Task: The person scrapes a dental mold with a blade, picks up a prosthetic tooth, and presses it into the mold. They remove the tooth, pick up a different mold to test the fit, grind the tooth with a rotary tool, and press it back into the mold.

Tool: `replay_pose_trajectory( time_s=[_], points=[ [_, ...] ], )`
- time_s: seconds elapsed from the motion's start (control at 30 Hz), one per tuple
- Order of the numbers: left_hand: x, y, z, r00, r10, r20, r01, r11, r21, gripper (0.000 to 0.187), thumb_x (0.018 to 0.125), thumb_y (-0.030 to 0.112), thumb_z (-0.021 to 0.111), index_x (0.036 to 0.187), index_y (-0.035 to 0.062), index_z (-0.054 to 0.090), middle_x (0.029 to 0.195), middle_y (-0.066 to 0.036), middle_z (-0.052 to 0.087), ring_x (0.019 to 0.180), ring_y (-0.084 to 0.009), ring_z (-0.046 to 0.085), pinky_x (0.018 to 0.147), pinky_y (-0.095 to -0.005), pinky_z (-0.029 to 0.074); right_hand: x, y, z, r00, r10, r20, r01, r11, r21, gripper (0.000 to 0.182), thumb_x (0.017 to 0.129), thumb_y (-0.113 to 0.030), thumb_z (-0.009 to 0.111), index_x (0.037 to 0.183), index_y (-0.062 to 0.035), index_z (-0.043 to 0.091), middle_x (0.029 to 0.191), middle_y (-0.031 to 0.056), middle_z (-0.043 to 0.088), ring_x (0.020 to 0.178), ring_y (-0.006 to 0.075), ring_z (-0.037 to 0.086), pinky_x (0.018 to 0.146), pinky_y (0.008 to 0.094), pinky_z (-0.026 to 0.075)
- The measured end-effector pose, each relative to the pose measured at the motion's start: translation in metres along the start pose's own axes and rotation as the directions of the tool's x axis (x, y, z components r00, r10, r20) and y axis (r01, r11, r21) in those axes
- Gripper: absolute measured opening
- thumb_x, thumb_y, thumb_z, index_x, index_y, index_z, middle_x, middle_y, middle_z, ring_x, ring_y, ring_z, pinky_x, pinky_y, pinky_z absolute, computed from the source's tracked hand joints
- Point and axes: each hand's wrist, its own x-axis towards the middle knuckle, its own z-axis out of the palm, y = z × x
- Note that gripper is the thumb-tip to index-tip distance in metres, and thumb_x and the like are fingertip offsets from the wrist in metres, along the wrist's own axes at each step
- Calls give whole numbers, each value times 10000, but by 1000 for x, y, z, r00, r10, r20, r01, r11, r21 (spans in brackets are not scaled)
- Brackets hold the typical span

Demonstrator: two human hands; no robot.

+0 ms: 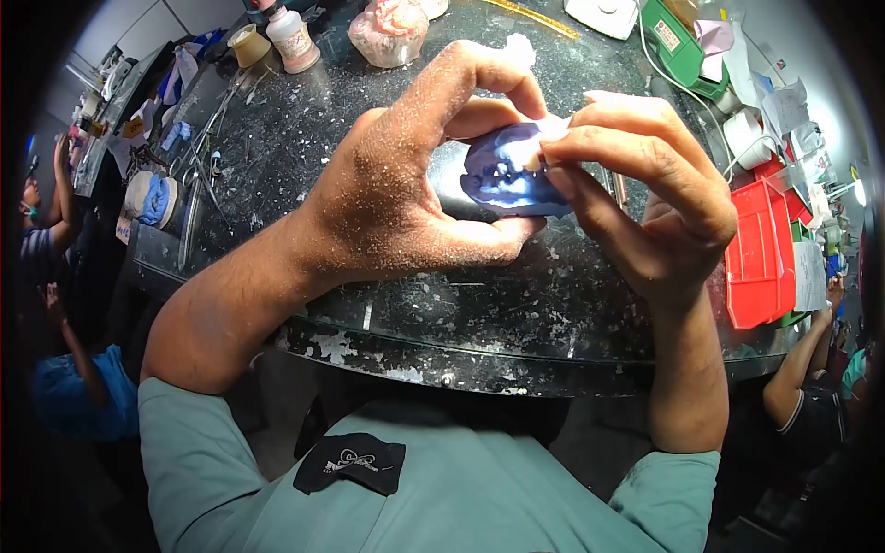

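Hands | left hand (396, 198), right hand (645, 194) both grasping blue mould (502, 175) | labels unreadable

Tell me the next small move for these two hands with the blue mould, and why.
Probably pry a little further at the mould's upper right edge. The left hand cups the blue mould above the dark worktop, while the right hand pinches a pale piece seated in it with its fingers. That piece looks only partly lifted, so a gentle pull seems fitting.
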Motion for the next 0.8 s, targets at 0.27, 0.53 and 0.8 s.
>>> replay_pose_trajectory(
  time_s=[0.27,0.53,0.8],
  points=[
    [0,-1,0,999,39,-2,-39,999,-19,728,670,-67,768,1274,31,374,1201,-106,551,1192,-219,578,1038,-339,421,-5,2,1,993,120,-21,-114,978,174,279,674,122,714,932,16,716,915,107,717,957,233,652,938,418,492],
    [-2,-1,-2,998,64,23,-64,998,9,748,665,-64,783,1280,27,368,1221,-106,538,1199,-224,572,1052,-349,414,-7,13,-1,1000,-4,-5,6,965,263,357,687,108,697,1035,34,662,971,130,700,963,253,636,1011,534,429],
    [1,-2,-3,994,108,-6,-108,994,1,735,653,-49,797,1263,26,392,1191,-93,535,1166,-199,592,1032,-318,436,-8,12,-4,993,116,1,-109,939,327,293,755,80,649,1047,50,659,985,149,692,1011,249,614,1029,490,418]
  ],
)
